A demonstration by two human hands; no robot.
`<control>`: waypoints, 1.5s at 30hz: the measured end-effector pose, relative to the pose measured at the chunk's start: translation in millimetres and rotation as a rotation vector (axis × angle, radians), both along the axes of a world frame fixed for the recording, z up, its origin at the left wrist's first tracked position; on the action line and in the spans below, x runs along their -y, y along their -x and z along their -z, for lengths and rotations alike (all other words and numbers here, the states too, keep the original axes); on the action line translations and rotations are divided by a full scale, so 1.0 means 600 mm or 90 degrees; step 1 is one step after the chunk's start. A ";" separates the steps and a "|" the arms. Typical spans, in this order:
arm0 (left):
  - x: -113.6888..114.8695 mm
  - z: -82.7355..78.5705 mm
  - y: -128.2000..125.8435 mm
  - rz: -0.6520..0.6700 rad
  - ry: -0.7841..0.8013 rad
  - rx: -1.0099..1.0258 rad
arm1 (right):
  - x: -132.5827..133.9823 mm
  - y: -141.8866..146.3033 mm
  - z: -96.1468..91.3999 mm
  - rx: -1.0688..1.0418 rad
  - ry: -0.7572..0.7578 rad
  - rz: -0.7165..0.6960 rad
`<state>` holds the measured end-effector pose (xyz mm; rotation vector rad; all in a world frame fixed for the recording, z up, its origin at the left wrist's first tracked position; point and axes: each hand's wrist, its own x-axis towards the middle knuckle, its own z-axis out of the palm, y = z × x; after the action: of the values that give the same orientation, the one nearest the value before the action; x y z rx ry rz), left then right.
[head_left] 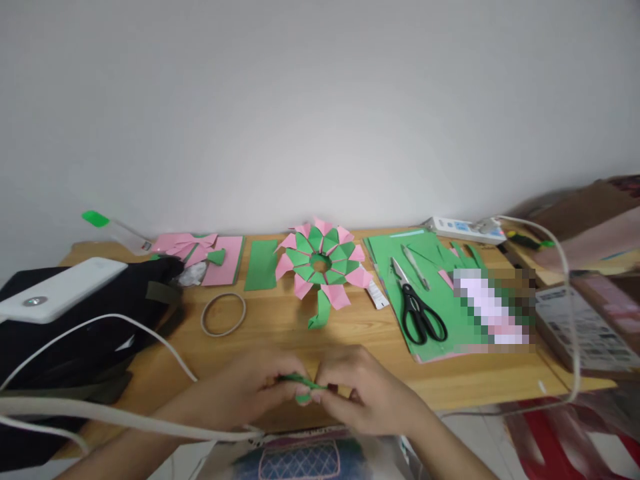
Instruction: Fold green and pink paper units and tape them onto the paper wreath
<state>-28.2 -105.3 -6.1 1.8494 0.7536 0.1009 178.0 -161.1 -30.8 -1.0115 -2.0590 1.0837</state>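
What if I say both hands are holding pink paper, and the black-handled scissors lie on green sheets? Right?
Not quite: the head view shows the left hand and right hand holding green paper, not pink. The black-handled scissors do lie on green sheets.

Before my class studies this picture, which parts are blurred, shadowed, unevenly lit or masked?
Head view: left fingers and right fingers look blurred, the scissors sharper; head view: the wall is brightest mid-frame, greyer toward the top corners; head view: soft shadow beneath the paper flower; head view: a pixelated patch hides detail at right.
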 end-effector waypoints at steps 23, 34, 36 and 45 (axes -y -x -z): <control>-0.115 -0.009 -0.031 -0.332 -0.169 0.172 | -0.129 0.032 -0.030 -0.195 -0.008 0.351; -0.132 -0.024 -0.013 -0.325 0.164 0.318 | -0.125 0.024 -0.034 -0.098 -0.170 0.318; -0.134 -0.023 -0.014 -0.335 0.196 0.337 | -0.126 0.022 -0.037 -0.085 -0.204 0.297; -0.126 -0.021 -0.030 -0.411 0.199 0.332 | -0.119 0.027 -0.042 0.016 -0.277 0.265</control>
<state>-10.4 -29.9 6.3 1.1519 0.8992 0.8013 162.0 -89.9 -5.9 -1.1511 -1.8706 0.3922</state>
